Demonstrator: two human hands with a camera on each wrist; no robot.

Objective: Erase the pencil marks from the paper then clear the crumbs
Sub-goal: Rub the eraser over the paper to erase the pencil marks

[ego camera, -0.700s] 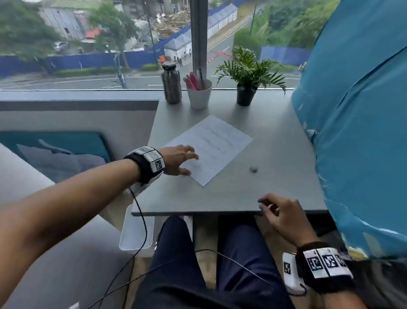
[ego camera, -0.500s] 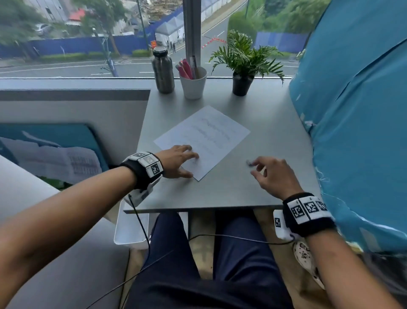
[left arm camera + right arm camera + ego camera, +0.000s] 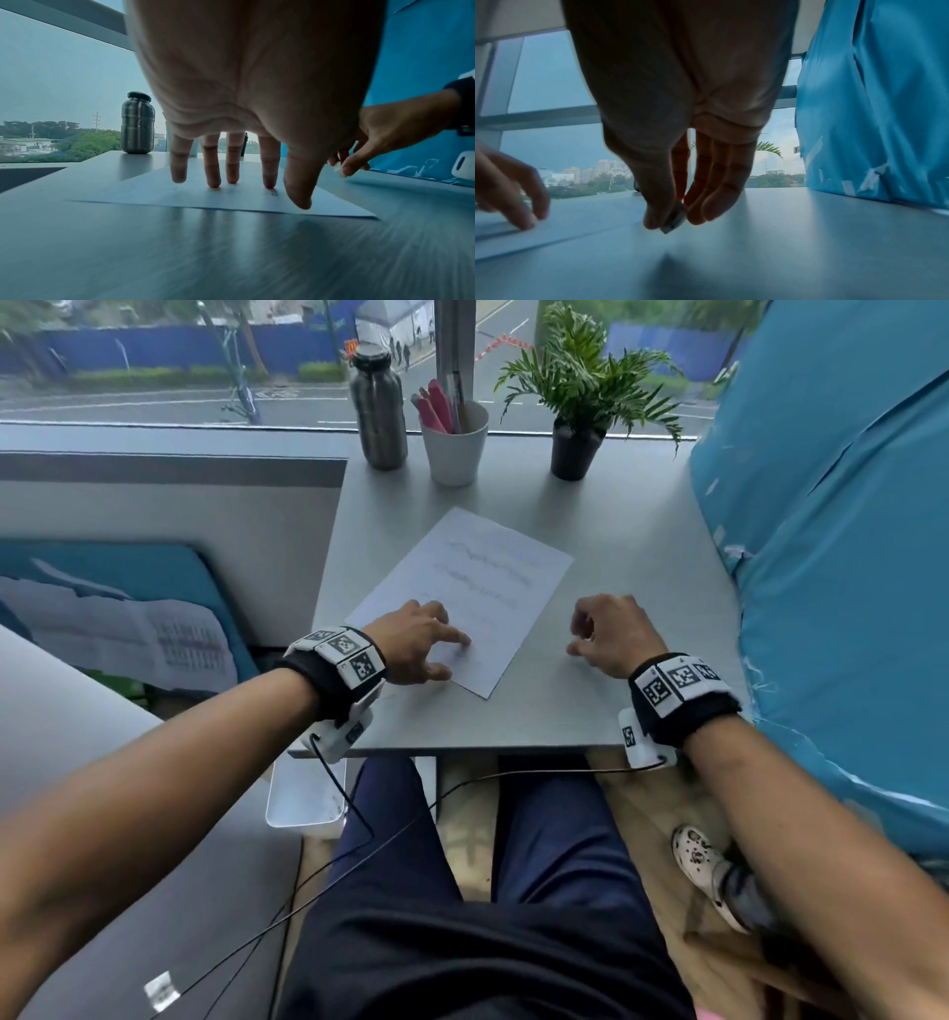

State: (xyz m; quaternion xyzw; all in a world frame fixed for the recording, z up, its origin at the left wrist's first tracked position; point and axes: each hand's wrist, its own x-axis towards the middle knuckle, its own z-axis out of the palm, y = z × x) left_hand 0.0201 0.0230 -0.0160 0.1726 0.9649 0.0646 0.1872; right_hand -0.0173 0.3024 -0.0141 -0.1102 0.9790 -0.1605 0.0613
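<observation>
A white sheet of paper (image 3: 477, 588) with faint pencil lines lies askew on the grey desk (image 3: 616, 546). My left hand (image 3: 418, 644) presses its spread, straight fingers (image 3: 213, 178) on the paper's near corner (image 3: 231, 199). My right hand (image 3: 611, 634) hovers just right of the paper, over bare desk. Its thumb and fingers pinch a small grey-white eraser (image 3: 673, 220), which peeks out below the fingertips (image 3: 338, 169). In the head view the eraser is hidden inside the hand.
At the desk's far edge stand a steel bottle (image 3: 377, 408), a white cup of pens (image 3: 454, 444) and a potted plant (image 3: 577, 413). A blue sheet-covered mass (image 3: 842, 557) borders the desk's right side. A white bin (image 3: 303, 798) sits below the left edge.
My right hand rose from the desk's front edge to the small eraser, took it, and moved left toward the paper. The left hand stayed pressed on the paper.
</observation>
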